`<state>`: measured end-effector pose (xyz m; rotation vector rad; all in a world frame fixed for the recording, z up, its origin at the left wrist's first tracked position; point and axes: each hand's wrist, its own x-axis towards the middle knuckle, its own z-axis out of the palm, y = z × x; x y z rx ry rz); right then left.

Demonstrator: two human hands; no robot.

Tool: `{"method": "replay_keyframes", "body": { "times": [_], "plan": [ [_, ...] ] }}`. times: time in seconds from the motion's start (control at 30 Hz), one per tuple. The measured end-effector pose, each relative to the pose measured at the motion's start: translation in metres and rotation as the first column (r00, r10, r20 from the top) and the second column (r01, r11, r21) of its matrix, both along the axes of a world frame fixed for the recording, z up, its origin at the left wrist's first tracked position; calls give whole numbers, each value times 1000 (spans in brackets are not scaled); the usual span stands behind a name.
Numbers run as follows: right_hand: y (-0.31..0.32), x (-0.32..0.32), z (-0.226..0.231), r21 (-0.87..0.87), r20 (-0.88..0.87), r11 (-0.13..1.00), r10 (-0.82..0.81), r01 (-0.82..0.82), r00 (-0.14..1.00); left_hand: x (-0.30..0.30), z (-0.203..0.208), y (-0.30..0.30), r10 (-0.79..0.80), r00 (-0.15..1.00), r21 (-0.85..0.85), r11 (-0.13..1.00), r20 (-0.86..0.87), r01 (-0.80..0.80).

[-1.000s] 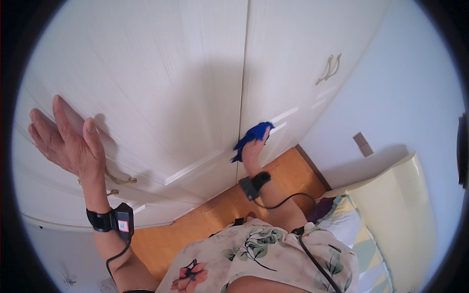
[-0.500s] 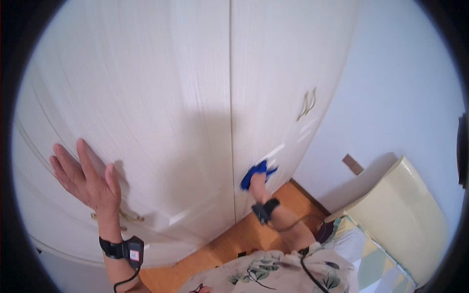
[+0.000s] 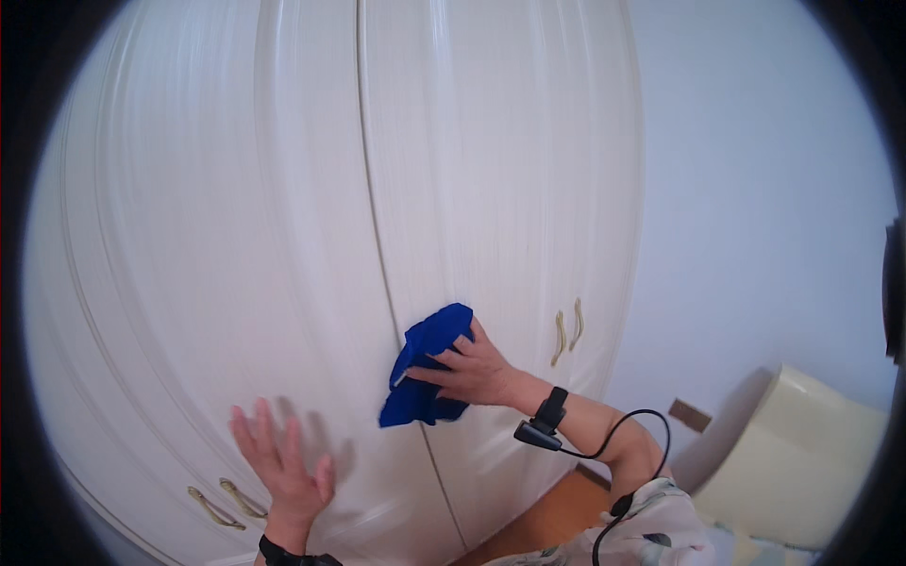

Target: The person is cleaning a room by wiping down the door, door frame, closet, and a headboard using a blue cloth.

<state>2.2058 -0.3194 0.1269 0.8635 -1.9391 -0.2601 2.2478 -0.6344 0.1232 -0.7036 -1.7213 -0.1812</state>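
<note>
A blue cloth is spread against the cream wardrobe doors, across the seam between two of them. My right hand grips the cloth and presses it to the surface, fingers pointing left over its folds. Lower left, my left hand has its fingers spread at the door, with nothing in it; whether the palm touches cannot be told. Close by its wrist is a pair of brass handles. A second pair of curved handles sits to the right of the cloth.
Pale wall borders the wardrobe on the right, with a brown wall plate low down. A cream headboard stands at lower right. Wooden floor shows below the doors. A black cable loops along my right forearm.
My right hand has moved up the doors with the cloth, which now shows spread wider. The left hand remains open, lower in view and nearer the middle. The view has tilted upward.
</note>
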Motion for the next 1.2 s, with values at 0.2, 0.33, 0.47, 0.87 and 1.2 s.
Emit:
{"method": "replay_keyframes", "body": {
  "times": [0.2,0.33,0.47,0.87,1.2],
  "plan": [
    [109,-45,251,-294,-425,955,-171,43,889,-1,17,98,-43,997,-131,990,64,51],
    [209,-60,320,-486,-475,871,-200,-66,857,-26,47,166,33,996,-107,994,78,-25],
    [169,-62,170,-227,-308,951,-273,208,911,-58,26,165,277,961,-50,960,9,-276],
    [170,-74,300,-224,-633,975,-132,-17,763,-61,10,148,346,936,-37,936,-70,-349],
    [-15,-58,333,154,-620,891,423,-427,660,-51,27,173,292,955,3,956,-54,-293]
  ]
}}
